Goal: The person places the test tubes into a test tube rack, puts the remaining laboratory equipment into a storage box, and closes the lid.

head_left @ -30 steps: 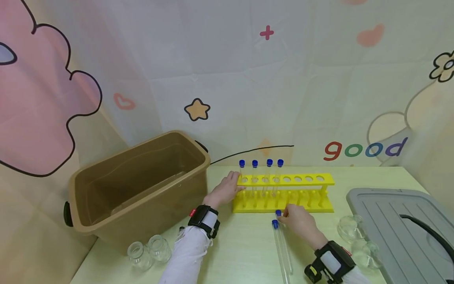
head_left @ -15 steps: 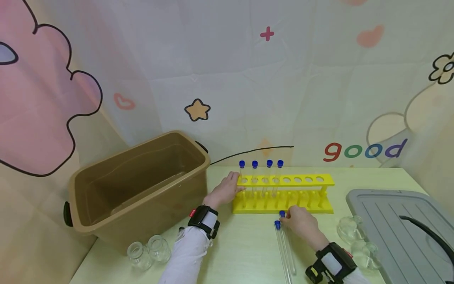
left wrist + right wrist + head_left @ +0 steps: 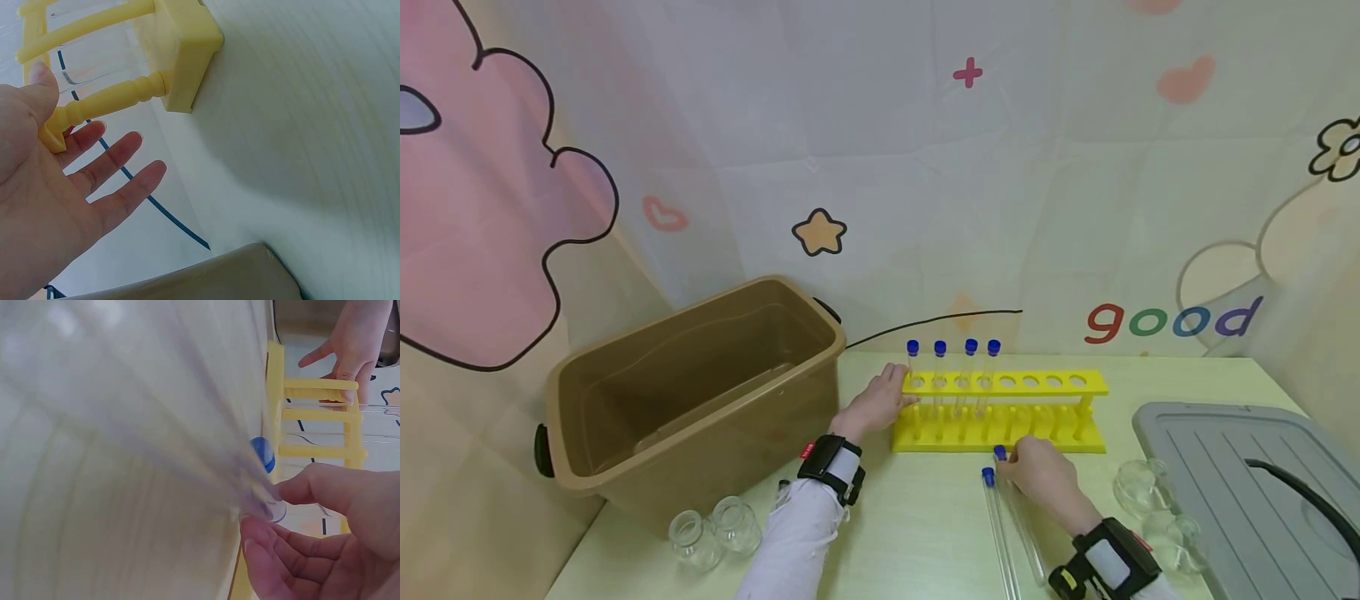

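While our left hand [image 3: 876, 406] pinches the end of the long yellow plastic rack [image 3: 951, 442] between thumb and forefinger, other fingers spread, our right hand [image 3: 1042, 475] pinches a slim clear blue-capped tube [image 3: 1024, 533] near its cap, just in front. Beside it lies a second clear blue-capped tube [image 3: 1001, 537]. We judge this a pick-up step; racking it would call for turning it cap-up over a vacant hole.

Got a big brown bin [image 3: 752, 442] here, two little glass jars [image 3: 739, 528] just in front of it, a grey ridged lid [image 3: 1210, 442] and two clear glass vessels [image 3: 1141, 487] way off to its right, and a cartoon-print backdrop [image 3: 880, 150] behind it.
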The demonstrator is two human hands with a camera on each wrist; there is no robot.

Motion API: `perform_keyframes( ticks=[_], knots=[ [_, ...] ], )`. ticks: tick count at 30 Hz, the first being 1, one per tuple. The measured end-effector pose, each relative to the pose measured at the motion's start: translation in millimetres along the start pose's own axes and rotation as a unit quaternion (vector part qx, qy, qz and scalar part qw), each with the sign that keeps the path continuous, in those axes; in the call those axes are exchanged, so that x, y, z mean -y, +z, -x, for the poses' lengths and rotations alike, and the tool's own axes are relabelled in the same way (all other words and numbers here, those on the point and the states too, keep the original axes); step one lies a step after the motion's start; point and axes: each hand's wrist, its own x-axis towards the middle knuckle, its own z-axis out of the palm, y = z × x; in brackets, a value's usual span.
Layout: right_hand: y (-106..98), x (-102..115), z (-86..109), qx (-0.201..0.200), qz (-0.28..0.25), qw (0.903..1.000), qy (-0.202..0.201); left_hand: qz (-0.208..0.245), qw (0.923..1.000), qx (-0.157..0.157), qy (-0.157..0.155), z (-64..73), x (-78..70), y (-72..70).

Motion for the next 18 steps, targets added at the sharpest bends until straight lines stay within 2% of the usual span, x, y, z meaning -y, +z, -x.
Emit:
perform_keyframes(
  ticks=[10, 18],
  knots=[
    [-14.8, 7.8, 7.1, -0.035, -0.024, 0.9985, -0.033, -0.002, 1.0000, 0.000, -0.003, 0.3, -1.9, -0.3],
    [-28.6, 16.8, 14.0, -0.072, -0.034, 0.9945, -0.068, -0.011, 0.9999, -0.001, 0.009, 1.8, -4.1, -3.0]
  ],
)
